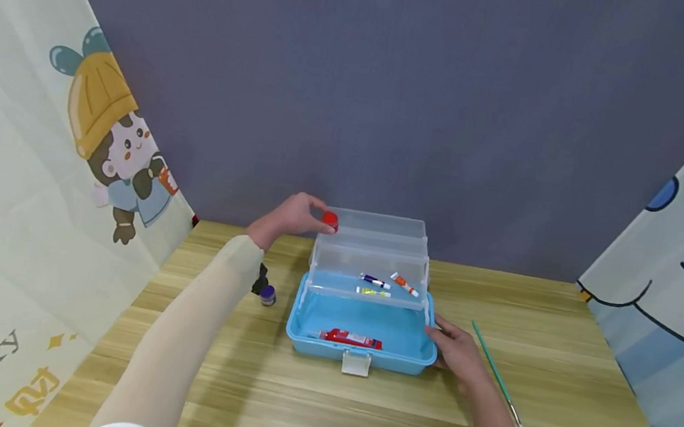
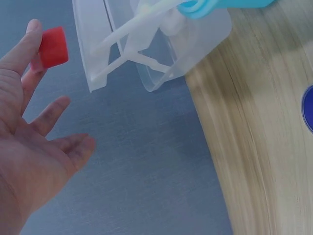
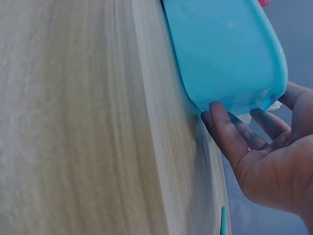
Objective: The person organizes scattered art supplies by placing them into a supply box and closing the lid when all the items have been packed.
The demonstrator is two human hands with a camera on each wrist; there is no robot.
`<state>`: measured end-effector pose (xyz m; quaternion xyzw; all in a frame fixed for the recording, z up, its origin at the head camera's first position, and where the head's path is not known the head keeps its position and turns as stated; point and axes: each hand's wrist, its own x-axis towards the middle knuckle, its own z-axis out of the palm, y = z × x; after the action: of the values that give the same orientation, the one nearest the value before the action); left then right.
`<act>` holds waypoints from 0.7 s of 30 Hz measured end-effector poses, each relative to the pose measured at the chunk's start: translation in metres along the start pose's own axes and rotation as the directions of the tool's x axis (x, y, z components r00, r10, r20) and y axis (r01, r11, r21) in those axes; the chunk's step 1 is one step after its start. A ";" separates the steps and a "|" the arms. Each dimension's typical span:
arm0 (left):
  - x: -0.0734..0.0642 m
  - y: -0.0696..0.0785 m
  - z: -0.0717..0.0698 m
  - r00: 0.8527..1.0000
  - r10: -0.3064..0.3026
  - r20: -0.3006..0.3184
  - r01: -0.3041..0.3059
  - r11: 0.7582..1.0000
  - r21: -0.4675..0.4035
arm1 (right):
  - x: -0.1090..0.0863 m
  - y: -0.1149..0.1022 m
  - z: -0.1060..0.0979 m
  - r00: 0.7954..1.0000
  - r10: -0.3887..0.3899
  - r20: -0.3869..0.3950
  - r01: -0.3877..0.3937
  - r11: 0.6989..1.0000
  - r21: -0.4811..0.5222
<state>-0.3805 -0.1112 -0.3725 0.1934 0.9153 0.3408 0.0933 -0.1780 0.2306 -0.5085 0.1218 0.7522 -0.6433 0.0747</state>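
Between thumb and fingertips, my left hand (image 1: 295, 215) pinches a small red paint jar (image 1: 330, 221), held at the upper left of the raised clear trays (image 1: 377, 243). In the left wrist view the jar (image 2: 54, 47) sits at the fingertips while the other fingers spread loosely. My right hand (image 1: 459, 352) grips the right side of the open light-blue storage box (image 1: 356, 358), thumb at the rim and fingers against the outer wall (image 3: 230, 54). A red paint tube (image 1: 352, 339) lies in the box bottom. Purple (image 1: 375, 281), yellow (image 1: 373, 292) and orange (image 1: 405, 284) tubes rest on a tray.
A purple-lidded jar (image 1: 268, 295) stands on the wooden table (image 1: 317, 417) left of the box. A green paintbrush (image 1: 497, 371) lies to the right, near my right wrist. Behind the table rises a dark grey backdrop (image 1: 356, 101), with printed curtains (image 1: 21, 167) at both sides.
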 end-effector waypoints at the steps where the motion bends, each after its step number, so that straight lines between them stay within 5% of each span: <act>1: 0.000 -0.001 0.000 1.000 0.004 0.004 -0.004 1.000 -0.009 | 0.000 0.000 0.000 1.000 0.002 -0.004 -0.002 1.000 0.002; 21: -0.017 -0.028 -0.007 1.000 -0.025 0.005 0.025 1.000 -0.016 | 0.000 0.001 0.000 1.000 -0.002 0.002 0.002 1.000 -0.021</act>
<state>-0.3753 -0.1419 -0.3846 0.1822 0.9146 0.3465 0.1014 -0.1778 0.2310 -0.5098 0.1196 0.7588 -0.6357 0.0761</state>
